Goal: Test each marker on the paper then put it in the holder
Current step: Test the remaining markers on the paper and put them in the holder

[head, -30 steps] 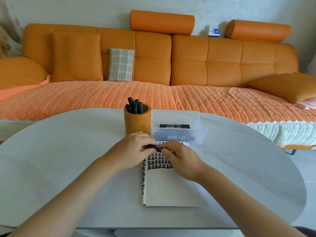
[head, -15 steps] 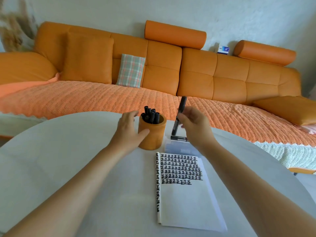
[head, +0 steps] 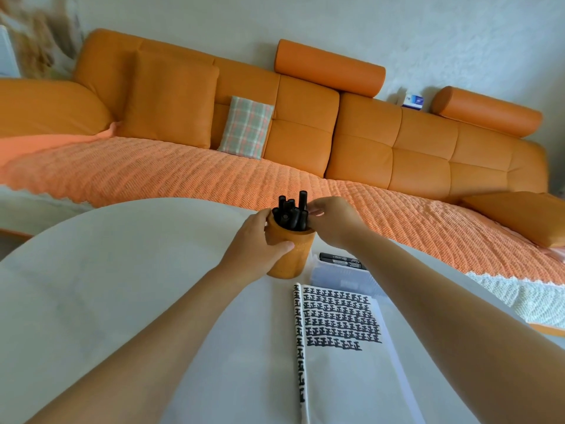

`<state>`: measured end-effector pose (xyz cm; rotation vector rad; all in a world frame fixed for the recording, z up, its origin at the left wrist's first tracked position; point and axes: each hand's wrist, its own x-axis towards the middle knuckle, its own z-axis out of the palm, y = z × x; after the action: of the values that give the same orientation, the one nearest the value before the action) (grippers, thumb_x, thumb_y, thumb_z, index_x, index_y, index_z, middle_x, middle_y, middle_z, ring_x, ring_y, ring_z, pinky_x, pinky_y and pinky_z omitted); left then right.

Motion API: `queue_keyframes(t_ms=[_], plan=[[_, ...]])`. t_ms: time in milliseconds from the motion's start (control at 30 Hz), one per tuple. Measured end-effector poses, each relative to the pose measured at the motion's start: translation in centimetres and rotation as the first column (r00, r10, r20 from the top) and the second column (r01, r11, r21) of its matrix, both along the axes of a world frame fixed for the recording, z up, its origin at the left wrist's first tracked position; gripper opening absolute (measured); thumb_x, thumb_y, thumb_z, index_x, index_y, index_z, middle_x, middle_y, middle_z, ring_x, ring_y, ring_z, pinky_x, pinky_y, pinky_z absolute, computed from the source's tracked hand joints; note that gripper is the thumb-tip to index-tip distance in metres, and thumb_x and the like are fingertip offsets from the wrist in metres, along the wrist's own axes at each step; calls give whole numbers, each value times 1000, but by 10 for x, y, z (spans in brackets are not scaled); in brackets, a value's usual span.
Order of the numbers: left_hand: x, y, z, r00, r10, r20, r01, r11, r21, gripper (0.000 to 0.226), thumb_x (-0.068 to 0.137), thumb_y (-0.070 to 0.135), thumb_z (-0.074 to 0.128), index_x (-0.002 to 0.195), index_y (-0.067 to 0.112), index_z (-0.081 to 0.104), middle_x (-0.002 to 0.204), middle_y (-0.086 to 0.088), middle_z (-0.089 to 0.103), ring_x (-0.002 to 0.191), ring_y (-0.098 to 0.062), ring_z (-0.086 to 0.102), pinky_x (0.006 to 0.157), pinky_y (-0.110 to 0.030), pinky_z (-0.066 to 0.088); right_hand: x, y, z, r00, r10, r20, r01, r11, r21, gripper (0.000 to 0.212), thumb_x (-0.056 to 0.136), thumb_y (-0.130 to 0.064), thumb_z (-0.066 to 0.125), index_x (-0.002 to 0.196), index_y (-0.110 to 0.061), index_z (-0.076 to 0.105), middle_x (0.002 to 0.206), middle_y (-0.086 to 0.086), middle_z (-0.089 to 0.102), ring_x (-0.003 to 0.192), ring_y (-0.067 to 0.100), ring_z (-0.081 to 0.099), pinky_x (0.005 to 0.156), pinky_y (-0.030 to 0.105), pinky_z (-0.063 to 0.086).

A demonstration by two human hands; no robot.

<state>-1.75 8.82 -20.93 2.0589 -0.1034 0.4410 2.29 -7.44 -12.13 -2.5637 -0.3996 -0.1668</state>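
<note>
An orange cylindrical holder (head: 292, 261) stands on the white table (head: 122, 286) with several black markers (head: 289, 214) upright in it. My left hand (head: 255, 247) grips the holder's left side. My right hand (head: 331, 220) pinches the tallest black marker (head: 303, 203), which stands partly inside the holder at its right rim. A pad of paper (head: 345, 371) with rows of black test marks lies near the table's front, right of centre. Behind it a clear plastic box (head: 342, 275) holds more black markers (head: 339, 260).
A long orange sofa (head: 367, 142) with a woven orange cover runs behind the table. The table's curved far edge passes just behind the holder. The pad's spine lies close to my right forearm.
My right hand has lowered the marker from above the box into the holder. My left hand has closed around the holder. The view has tilted and drawn nearer.
</note>
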Motion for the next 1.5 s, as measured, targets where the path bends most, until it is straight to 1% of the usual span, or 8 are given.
queue_keyframes(t_ms=[233,400,600,833,1000,1267,1400,1500], plan=[[-3,-7,0,997,63,39,-65,996,64,68,80,51,67,138,31,37,135,7,45,123,-15,46,93,-32,43,6,2,1,993,4,-116,-12,998,-66,27,96,-13,52,114,-14,72,103,8,69,73,15,55,68,32,54],[-2,-6,-1,997,38,70,-45,993,105,58,84,50,65,134,32,43,129,5,50,119,-15,48,92,-30,42,12,-24,-6,1000,3,26,-5,998,56,22,95,-12,50,95,-21,70,100,-1,66,60,11,49,53,22,39],[0,-4,-1,995,61,77,-70,991,115,61,81,52,68,133,31,44,128,4,51,117,-17,51,93,-35,46,29,-61,-37,995,-27,-101,-28,864,-502,38,92,-4,48,103,-30,74,120,-2,67,100,19,63,80,30,56],[0,-3,-1,996,61,68,-70,988,135,64,79,57,67,133,33,44,130,6,51,118,-17,52,93,-37,48,41,-57,-48,981,57,-186,-161,769,-619,27,91,-10,60,110,-23,75,117,-1,71,108,20,63,99,34,50],[-5,-5,1,992,87,91,-103,977,187,77,81,58,65,143,24,34,140,2,42,128,-18,43,96,-31,39,41,-56,-46,981,86,-176,-178,762,-623,23,92,-23,63,113,-22,72,115,-2,69,104,18,61,92,32,50],[-26,-16,22,852,31,523,-160,966,203,30,87,21,65,115,11,57,109,-1,52,100,-13,49,83,-12,38,-2,-73,-21,978,120,169,-54,935,-351,15,87,-27,61,101,-27,59,83,-7,67,66,13,61,56,38,57],[-40,-33,17,862,-149,484,-17,946,323,22,89,20,60,110,12,59,104,3,52,96,-8,48,80,-21,45,-36,-93,-23,896,183,405,-139,981,-134,13,80,-12,64,89,-16,56,65,-15,54,47,3,43,44,26,36],[-48,-39,5,867,-228,443,45,921,386,26,90,27,55,112,13,58,108,3,53,101,-9,50,78,-27,50,-61,-105,-28,882,86,464,-139,987,81,15,79,-5,64,87,-16,57,65,-16,53,51,12,49,48,28,43]])
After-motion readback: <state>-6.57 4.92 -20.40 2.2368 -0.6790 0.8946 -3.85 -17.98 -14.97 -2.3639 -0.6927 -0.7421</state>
